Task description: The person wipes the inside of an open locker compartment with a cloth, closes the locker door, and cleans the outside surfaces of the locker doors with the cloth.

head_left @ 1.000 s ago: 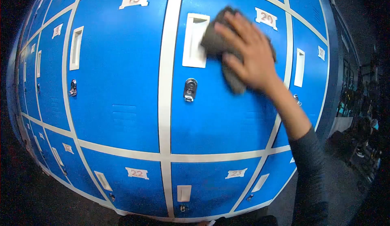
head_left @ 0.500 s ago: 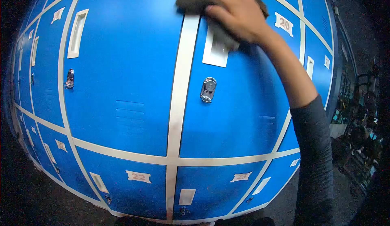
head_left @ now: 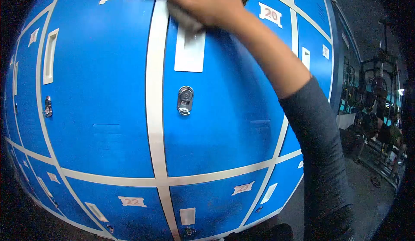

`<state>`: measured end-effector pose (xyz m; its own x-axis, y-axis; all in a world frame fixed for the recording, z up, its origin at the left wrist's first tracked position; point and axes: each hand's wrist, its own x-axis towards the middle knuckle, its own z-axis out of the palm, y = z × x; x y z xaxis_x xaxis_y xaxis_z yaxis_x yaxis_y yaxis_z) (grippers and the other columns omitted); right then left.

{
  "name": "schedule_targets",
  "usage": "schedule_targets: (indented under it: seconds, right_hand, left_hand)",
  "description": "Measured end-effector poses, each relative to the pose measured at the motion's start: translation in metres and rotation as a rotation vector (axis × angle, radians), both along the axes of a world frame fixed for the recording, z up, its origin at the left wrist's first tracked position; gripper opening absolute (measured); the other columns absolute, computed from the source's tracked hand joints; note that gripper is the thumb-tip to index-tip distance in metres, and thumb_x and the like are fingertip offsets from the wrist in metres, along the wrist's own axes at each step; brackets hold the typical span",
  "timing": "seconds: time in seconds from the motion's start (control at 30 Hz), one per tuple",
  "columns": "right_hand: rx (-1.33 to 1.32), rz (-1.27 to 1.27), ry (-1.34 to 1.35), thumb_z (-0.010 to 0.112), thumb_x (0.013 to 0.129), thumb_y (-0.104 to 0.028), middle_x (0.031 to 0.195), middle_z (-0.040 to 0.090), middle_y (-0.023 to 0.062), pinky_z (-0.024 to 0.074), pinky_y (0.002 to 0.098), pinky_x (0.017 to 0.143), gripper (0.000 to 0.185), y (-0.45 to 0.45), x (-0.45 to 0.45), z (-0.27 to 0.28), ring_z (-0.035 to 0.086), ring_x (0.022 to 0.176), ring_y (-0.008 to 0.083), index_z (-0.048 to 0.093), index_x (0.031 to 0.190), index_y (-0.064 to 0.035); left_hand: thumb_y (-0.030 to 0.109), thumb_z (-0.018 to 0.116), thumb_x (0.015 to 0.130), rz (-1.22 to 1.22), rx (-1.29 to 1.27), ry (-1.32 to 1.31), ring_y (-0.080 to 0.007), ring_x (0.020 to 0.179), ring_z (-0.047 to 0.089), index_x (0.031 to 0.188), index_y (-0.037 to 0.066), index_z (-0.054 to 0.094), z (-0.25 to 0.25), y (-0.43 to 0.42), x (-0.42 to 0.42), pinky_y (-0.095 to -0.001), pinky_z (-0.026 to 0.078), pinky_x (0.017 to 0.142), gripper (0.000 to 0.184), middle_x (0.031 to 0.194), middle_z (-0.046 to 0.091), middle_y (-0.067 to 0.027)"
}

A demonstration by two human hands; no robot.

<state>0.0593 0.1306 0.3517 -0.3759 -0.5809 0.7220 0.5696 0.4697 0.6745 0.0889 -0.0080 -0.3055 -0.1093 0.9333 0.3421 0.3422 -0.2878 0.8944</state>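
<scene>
My right hand presses a dark grey cloth against the blue lockers, near the top of the view. Its thumb lies across the cloth, while the other fingers are blurred and partly cut off by the upper edge. The cloth spans the white strip between two doors and covers the top of a white recessed handle on locker door 20. Below that handle sits a chrome lock. My left hand is out of view.
Locker door 19 stands to the left with its own handle and lock. Lower doors carry number plates 22 and 23. Gym racks stand on the dark floor at far right.
The lockers have shifted left and slightly down in view. My right hand and the cloth have moved left and up in the picture, staying near the strip and handle.
</scene>
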Motion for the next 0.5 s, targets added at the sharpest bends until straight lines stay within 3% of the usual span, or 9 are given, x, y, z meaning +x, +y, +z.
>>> schedule_targets:
  seconds: [0.1,0.23,0.37,0.4,0.5]
  right_hand:
    - [-0.165,0.050,0.146,0.036,0.090,-0.046,0.149,0.032,0.0182,0.0241,0.0515,0.112,0.060,0.002,0.007,0.022,0.028,0.139,0.0344,0.039,0.142,-0.0151]
    - [-0.087,0.089,0.156,0.038,0.090,-0.046,0.149,0.032,0.0187,0.0183,0.0502,0.114,0.061,0.014,0.013,0.004,0.024,0.140,0.0340,0.039,0.142,-0.0136]
    - [-0.119,0.030,0.126,0.045,0.087,-0.042,0.149,0.033,0.0183,0.0213,0.0502,0.112,0.061,0.023,0.051,-0.083,0.030,0.137,0.0354,0.040,0.142,-0.0156]
    - [-0.060,0.191,0.073,0.056,0.078,-0.045,0.144,0.041,0.0124,0.0237,0.0532,0.109,0.060,0.042,0.054,-0.108,0.034,0.135,0.0326,0.050,0.134,-0.0266]
    - [-0.312,0.078,-0.143,0.057,0.072,-0.042,0.152,0.031,0.0119,0.0166,0.0562,0.110,0.073,0.035,0.093,-0.205,0.030,0.139,0.0323,0.043,0.141,-0.0264]
  left_hand:
    - [0.024,0.054,0.094,-0.053,-0.083,-0.133,-0.0166,0.078,0.058,0.133,0.005,0.046,0.002,-0.001,0.001,-0.0324,0.049,0.066,0.045,0.104,0.060,-0.0113]
    - [0.025,0.054,0.094,-0.241,-0.339,-0.614,-0.0147,0.074,0.058,0.133,0.005,0.046,0.015,-0.014,0.005,-0.0313,0.049,0.062,0.044,0.102,0.061,-0.0105]
    - [0.025,0.056,0.093,-0.162,-0.185,-0.362,-0.0149,0.070,0.058,0.132,0.004,0.047,-0.010,-0.007,0.005,-0.0315,0.049,0.061,0.046,0.098,0.061,-0.0105]
    - [0.025,0.057,0.092,-0.138,-0.143,-0.311,-0.0150,0.069,0.058,0.132,0.004,0.047,-0.014,-0.004,0.005,-0.0315,0.049,0.061,0.046,0.098,0.062,-0.0105]
    - [0.025,0.058,0.091,-0.099,-0.061,-0.253,-0.0152,0.066,0.058,0.131,0.003,0.047,-0.030,0.002,0.008,-0.0317,0.049,0.060,0.047,0.095,0.062,-0.0106]
